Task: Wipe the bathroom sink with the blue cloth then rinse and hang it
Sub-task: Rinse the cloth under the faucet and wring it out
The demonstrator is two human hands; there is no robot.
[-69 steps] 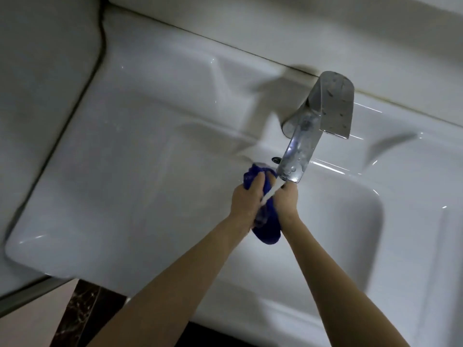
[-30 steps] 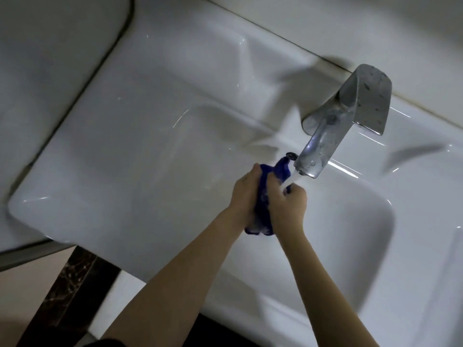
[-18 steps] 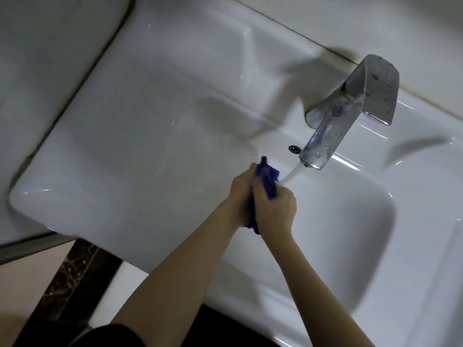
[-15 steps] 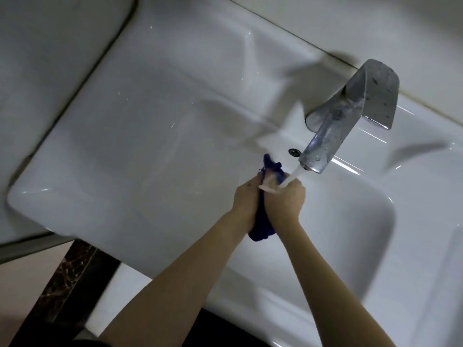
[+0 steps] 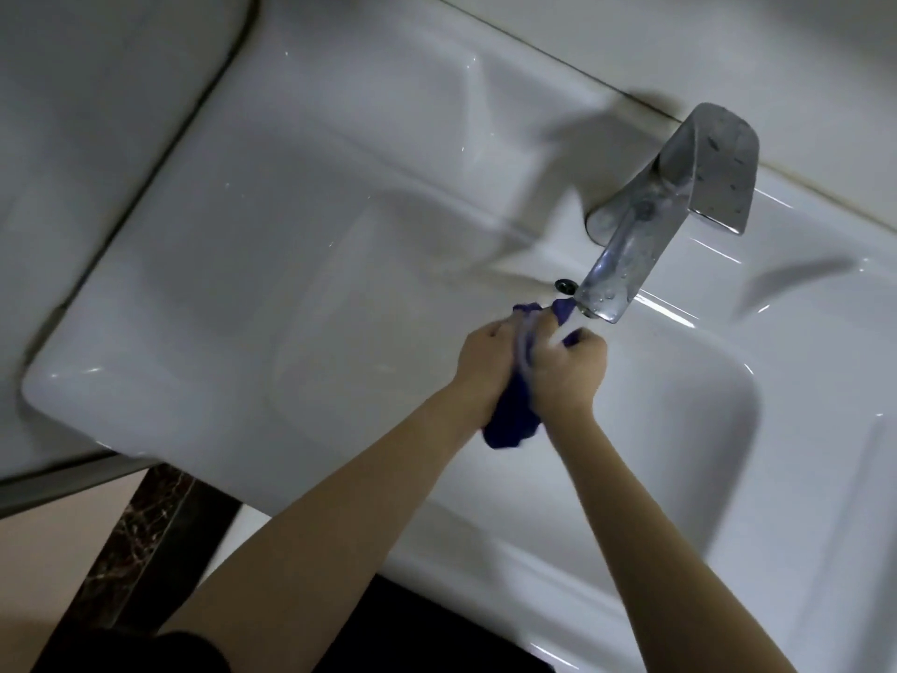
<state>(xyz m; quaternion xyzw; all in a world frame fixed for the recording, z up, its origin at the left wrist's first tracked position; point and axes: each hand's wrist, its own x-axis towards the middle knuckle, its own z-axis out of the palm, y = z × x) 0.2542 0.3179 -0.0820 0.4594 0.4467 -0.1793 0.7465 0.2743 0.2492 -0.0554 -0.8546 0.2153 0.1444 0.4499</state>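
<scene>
I can read no text, brand, number or sign here. Nothing legible stands on the faucet [image 5: 679,187], the sink [image 5: 242,264] or the blue cloth [image 5: 512,422]; the view is dim and a little blurred.

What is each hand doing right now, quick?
Left hand: closed, gripping the blue cloth.
Right hand: closed, gripping the same blue cloth, under the faucet.
</scene>
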